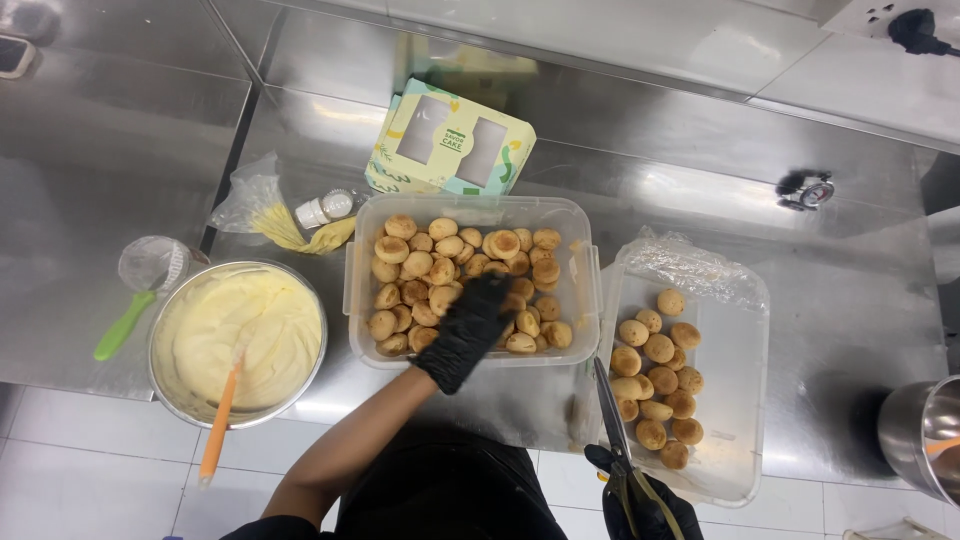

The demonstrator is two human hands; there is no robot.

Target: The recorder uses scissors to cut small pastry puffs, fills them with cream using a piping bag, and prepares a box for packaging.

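1. A pale green and yellow cake box with 2 cut-out windows and a small green label between them lies tilted on the steel counter, just behind the clear plastic tub.
2. A crumpled piping bag smeared with yellow cream and a small white bottle lie behind and to the left of the tub.
3. To the left of the tub stands a steel bowl of pale yellow cream, with an orange-handled spatula leaning in it; a small sieve with a green handle lies further left.
4. To the right of the tub sits a clear tray holding about 15 small puffs, with crinkled plastic film bunched at its far end.
5. Far right of the tub, a steel pot is cut off by the frame edge, as is a dark object in the top left corner.
6. The tub is filled with small round golden-brown pastry puffs, piled loosely.
7. The left hand, in a black glove, reaches into the tub with fingers curled down among the puffs; whether it grips one is hidden.
8. The right hand, also black-gloved and partly cut off below, is closed around scissors, whose blades point toward the tub's near right corner.
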